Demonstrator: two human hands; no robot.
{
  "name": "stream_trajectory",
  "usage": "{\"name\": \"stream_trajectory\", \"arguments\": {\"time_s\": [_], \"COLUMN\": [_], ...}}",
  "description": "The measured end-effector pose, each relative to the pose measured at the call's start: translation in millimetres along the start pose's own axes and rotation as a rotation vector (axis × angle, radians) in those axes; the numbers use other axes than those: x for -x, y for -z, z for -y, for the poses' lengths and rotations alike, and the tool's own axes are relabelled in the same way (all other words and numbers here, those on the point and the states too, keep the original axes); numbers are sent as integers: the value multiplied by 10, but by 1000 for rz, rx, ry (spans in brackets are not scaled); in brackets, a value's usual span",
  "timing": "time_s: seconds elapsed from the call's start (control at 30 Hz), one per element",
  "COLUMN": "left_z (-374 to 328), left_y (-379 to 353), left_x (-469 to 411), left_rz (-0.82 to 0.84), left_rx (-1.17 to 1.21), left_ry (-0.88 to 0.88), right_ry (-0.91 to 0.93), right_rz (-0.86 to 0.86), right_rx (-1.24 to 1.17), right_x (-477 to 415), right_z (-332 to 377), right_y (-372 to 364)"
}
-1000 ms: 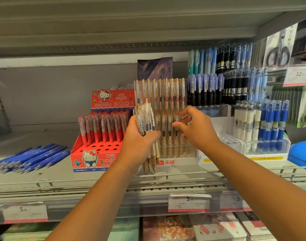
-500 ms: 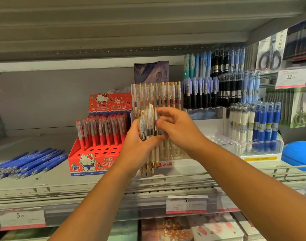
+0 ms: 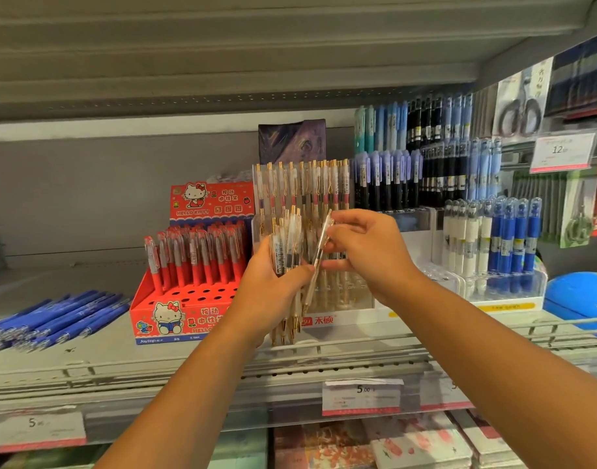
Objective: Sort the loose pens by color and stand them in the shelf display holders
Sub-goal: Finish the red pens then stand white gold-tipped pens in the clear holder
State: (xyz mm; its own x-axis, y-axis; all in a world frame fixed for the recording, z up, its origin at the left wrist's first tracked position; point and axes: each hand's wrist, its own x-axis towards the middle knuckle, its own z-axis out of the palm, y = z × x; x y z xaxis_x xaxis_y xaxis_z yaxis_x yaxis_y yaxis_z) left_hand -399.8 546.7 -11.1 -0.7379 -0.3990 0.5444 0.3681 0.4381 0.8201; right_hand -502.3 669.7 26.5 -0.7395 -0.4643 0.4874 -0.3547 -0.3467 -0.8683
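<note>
Two bare hands meet before a shop shelf (image 3: 188, 363). The left hand (image 3: 270, 292) has its grip clenched round a bundle (image 3: 285, 248) of clear, gold-clipped pens, held upright. The right hand (image 3: 368, 255) pinches one matching pen (image 3: 319, 253), tilted, just beside the bundle. Close behind stands a clear holder (image 3: 349, 292) with more such pens. A red box (image 3: 188, 316) of red pens sits left of it; blue pens (image 3: 53, 319) lie loose farther left.

Both forearms (image 3: 195, 384) raised; left hand (image 3: 268, 294) curled in grip; right hand (image 3: 371, 257) fingers (image 3: 341, 236) pinching.
</note>
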Motion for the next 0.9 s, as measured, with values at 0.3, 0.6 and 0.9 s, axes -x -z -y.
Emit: {"name": "stream_trajectory", "arguments": {"time_s": [0.3, 0.6, 0.9], "left_z": [-16, -28, -34], "left_y": [14, 4, -2], "left_x": [5, 22, 25], "left_rz": [-68, -91, -63], "left_rx": [-20, -10, -9], "left_ry": [49, 71, 85], "right_ry": [252, 227, 207], "right_rz": [-224, -139, -60], "right_rx": [189, 484, 709], "right_x": [-256, -288, -233], "right_z": [33, -335, -390], "right_y": [262, 332, 362]}}
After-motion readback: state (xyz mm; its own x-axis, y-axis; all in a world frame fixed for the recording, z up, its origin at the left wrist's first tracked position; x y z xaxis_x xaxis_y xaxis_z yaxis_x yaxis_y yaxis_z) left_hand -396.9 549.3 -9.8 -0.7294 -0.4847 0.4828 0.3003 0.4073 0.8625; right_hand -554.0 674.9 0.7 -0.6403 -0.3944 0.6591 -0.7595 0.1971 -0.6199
